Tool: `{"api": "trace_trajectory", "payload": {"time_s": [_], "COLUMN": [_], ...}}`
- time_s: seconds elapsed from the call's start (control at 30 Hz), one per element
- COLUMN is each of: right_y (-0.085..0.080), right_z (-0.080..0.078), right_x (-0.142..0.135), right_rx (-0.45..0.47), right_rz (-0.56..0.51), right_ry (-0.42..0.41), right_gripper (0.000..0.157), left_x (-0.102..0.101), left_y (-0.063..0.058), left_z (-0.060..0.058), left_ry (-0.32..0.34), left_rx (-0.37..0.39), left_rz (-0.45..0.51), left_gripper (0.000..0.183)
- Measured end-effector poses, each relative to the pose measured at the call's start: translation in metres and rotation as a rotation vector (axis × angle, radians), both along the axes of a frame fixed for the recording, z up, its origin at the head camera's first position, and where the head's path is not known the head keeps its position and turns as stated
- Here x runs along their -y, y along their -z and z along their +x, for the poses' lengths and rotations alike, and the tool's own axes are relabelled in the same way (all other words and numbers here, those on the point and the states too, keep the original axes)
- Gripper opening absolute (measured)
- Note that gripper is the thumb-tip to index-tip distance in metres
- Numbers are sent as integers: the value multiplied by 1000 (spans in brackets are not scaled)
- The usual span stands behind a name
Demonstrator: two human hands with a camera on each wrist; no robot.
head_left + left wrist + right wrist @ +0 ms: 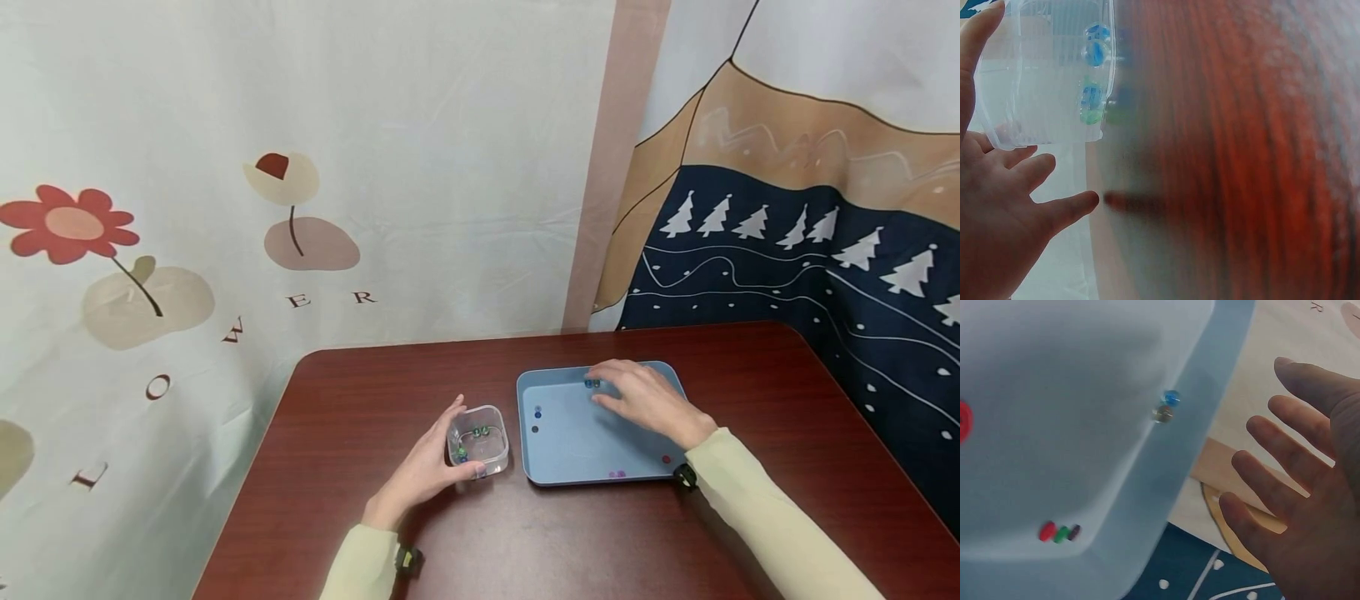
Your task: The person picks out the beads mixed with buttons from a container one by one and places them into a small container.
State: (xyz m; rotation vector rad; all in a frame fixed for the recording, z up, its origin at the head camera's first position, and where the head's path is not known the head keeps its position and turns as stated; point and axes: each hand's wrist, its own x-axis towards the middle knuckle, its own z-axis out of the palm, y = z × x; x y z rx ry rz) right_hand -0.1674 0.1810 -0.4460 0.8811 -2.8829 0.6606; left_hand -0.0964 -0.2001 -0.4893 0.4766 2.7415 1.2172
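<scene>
My left hand (427, 462) holds a small clear plastic container (492, 451), with the thumb on its near side and the fingers along its far left side. Inside it lie several green and blue glass marbles (481, 432), which also show through the wall in the left wrist view. Over the far part of a light blue tray (577, 450) hovers my right hand (647, 396), its fingers spread and apart. A blue marble (1172, 398) and a yellowish clear marble (1163, 414) sit together by the tray's far wall, close to those fingertips.
Two small blue and dark pieces (537, 413) lie at the tray's left. Purple bits (617, 474) are near its front edge, and a red disc (666, 459) is at the front right. A printed curtain (465, 167) hangs behind the brown table (480, 550).
</scene>
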Motion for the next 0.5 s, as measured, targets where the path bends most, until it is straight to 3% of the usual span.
{"api": "trace_trajectory", "payload": {"time_s": [0.23, 0.5], "right_y": [-15, -10], "right_z": [0, -8], "right_x": [-2, -4], "right_rx": [-41, -2], "right_rz": [14, 41], "right_ry": [-11, -59], "right_gripper": [37, 36], "left_x": [0, -1], "left_y": [-1, 0], "left_z": [1, 2], "left_ry": [-9, -7], "left_rx": [3, 9], "left_rz": [2, 6], "left_gripper": [99, 100]}}
